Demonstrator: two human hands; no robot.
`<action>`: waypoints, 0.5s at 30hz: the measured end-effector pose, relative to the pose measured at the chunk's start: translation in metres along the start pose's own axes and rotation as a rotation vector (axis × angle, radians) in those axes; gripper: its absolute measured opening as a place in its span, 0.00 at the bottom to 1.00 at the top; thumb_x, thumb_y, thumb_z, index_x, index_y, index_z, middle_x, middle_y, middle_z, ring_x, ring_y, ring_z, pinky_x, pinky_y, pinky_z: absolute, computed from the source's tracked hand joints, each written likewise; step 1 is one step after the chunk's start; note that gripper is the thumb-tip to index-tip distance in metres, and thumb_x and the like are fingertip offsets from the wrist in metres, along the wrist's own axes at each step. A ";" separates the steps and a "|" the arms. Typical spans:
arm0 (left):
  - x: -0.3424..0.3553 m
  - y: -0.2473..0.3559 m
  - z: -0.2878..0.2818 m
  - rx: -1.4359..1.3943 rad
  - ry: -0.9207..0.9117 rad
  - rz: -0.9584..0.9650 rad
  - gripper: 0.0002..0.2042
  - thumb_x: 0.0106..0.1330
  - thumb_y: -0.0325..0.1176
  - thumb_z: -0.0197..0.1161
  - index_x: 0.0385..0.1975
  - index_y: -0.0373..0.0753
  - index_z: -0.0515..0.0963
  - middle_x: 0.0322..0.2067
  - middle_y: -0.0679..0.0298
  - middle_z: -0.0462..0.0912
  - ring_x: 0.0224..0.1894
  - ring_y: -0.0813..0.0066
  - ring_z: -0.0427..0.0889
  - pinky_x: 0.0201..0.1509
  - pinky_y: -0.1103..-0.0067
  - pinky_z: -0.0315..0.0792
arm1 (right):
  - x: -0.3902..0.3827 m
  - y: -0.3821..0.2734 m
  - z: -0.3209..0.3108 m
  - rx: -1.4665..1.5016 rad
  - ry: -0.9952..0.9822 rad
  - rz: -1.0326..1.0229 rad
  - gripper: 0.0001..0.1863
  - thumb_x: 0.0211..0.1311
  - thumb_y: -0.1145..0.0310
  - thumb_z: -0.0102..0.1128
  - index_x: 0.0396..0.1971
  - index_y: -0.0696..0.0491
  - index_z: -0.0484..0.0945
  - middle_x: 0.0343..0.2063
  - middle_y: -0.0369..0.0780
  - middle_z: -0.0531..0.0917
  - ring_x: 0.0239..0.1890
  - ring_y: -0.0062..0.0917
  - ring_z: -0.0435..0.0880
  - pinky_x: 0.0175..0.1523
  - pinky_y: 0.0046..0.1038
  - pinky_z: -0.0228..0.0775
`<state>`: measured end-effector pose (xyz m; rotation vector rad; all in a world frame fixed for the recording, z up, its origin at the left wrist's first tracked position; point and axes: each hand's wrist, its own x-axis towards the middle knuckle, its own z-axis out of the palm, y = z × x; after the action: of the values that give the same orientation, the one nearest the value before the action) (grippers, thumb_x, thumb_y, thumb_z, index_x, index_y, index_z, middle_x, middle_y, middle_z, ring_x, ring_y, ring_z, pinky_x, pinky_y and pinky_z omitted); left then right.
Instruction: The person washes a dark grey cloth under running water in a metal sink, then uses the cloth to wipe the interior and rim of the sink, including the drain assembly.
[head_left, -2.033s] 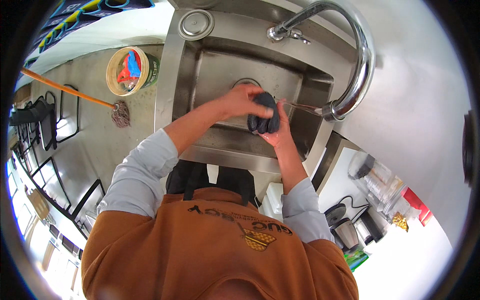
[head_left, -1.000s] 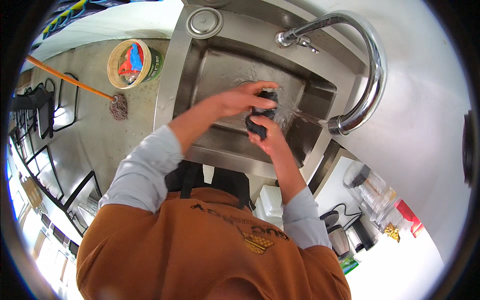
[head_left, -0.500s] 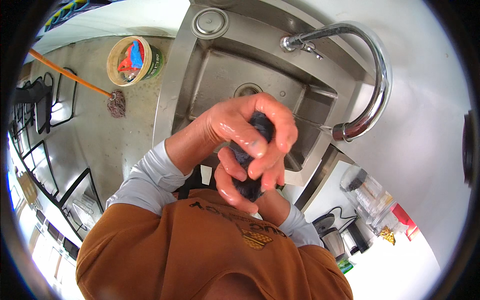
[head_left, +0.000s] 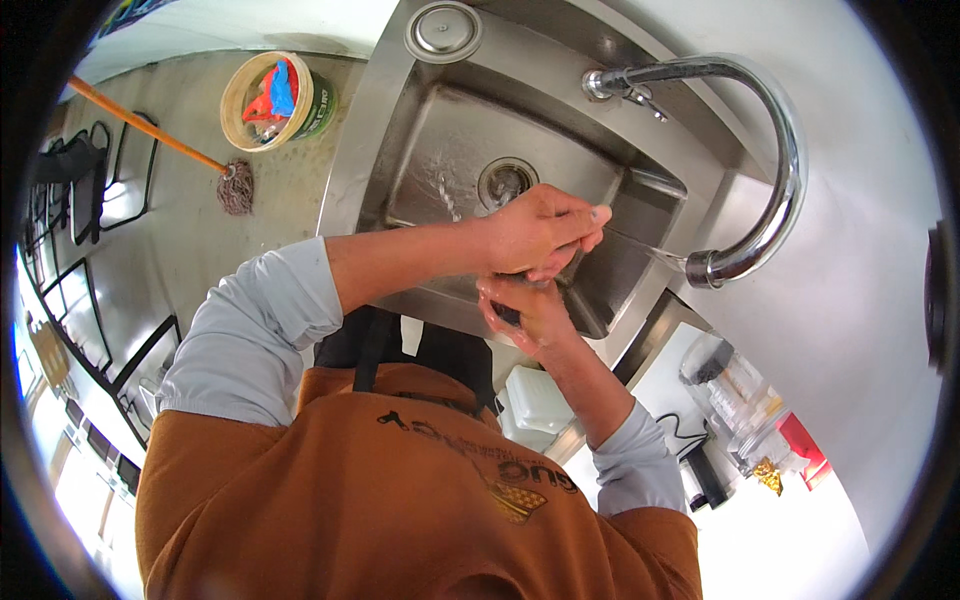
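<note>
Over the near part of the steel sink (head_left: 400,160), my wet hands are pressed together around a dark, rounded, fuzzy thing (head_left: 507,314) whose kind I cannot make out. My left hand (head_left: 545,232) lies over it from the far side, its fingers bent and close together. From the near side my right hand (head_left: 532,312) curls around it, and dark patches show between its fingers. Most of the thing is hidden. A thin stream of water runs from the curved chrome faucet (head_left: 785,170) toward my fingers, and water splashes in the basin.
A round metal lid (head_left: 443,32) rests on the sink's far left corner. On the floor to the left stand a bucket (head_left: 238,100) with coloured bags and a mop (head_left: 236,188). Clear plastic containers (head_left: 735,390) and a white box (head_left: 538,400) are at the near right.
Both hands have moved away from my body and lower over the sink with the dark thing. It is now mostly covered by my hands, and splashing water shows in the basin.
</note>
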<state>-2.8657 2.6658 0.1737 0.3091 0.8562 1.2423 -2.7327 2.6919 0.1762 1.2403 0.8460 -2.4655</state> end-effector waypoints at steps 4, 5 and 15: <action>0.007 -0.019 -0.003 -0.006 0.127 0.031 0.20 0.70 0.46 0.50 0.22 0.36 0.70 0.09 0.69 0.63 0.11 0.82 0.59 0.15 0.81 0.58 | 0.019 0.017 -0.012 -0.039 0.062 -0.118 0.05 0.50 0.77 0.57 0.27 0.56 0.71 0.18 0.37 0.73 0.16 0.20 0.70 0.17 0.21 0.56; 0.010 -0.025 -0.005 0.022 0.167 0.053 0.20 0.69 0.47 0.50 0.22 0.36 0.70 0.10 0.69 0.63 0.12 0.83 0.60 0.16 0.81 0.58 | 0.024 0.020 -0.015 -0.068 0.078 -0.144 0.04 0.49 0.77 0.57 0.26 0.56 0.71 0.17 0.36 0.72 0.15 0.20 0.69 0.16 0.21 0.54; 0.039 -0.077 -0.037 0.128 0.591 0.056 0.15 0.69 0.44 0.50 0.31 0.38 0.74 0.12 0.71 0.64 0.14 0.83 0.62 0.16 0.80 0.59 | 0.093 0.065 -0.052 -0.464 0.365 -0.289 0.11 0.47 0.73 0.64 0.27 0.60 0.72 0.22 0.34 0.77 0.25 0.17 0.73 0.27 0.24 0.65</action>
<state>-2.8359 2.6679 0.0848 0.0620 1.4443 1.3550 -2.7249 2.6748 0.0531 1.4819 1.6841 -2.0680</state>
